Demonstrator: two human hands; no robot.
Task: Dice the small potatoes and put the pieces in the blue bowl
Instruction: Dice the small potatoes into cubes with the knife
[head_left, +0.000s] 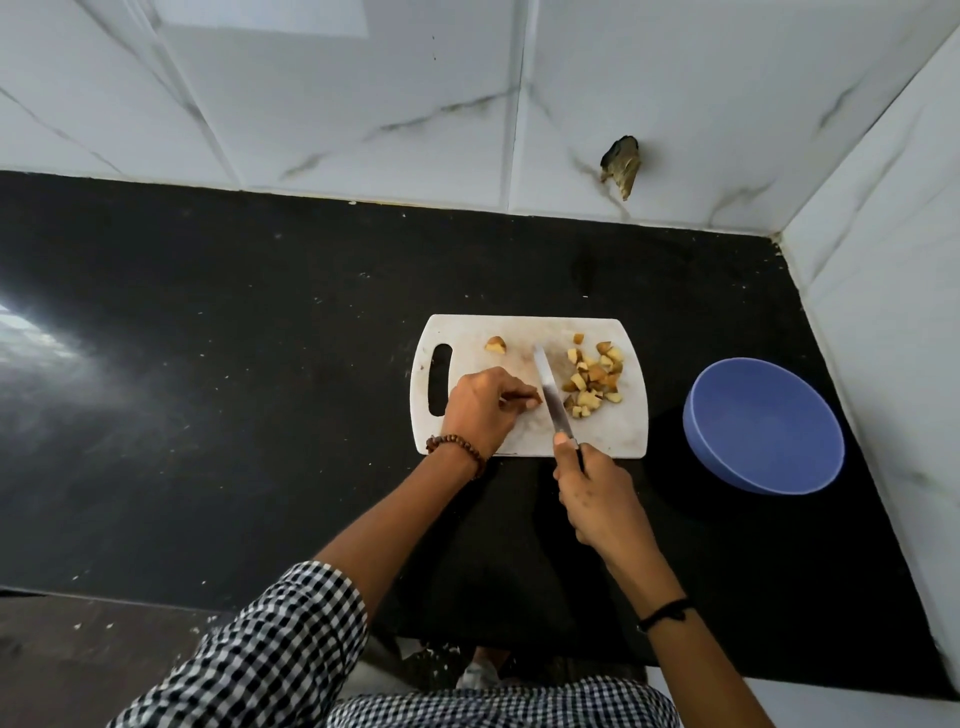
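A white cutting board (618, 431) lies on the black counter. A heap of diced potato pieces (595, 382) sits on its right half, and one larger potato piece (496, 345) lies alone near its far edge. My right hand (595, 499) grips the handle of a knife (551, 392), whose blade points away across the board beside the heap. My left hand (480, 408) rests on the board left of the blade, fingertips pinching a small potato piece that is mostly hidden. The blue bowl (763, 426) stands to the right of the board and looks empty.
White marble-look tiles form the back wall and the right side wall (883, 260), which closes in just beyond the bowl. A broken hole (621, 163) shows in the back wall. The black counter (208, 364) stretches far to the left.
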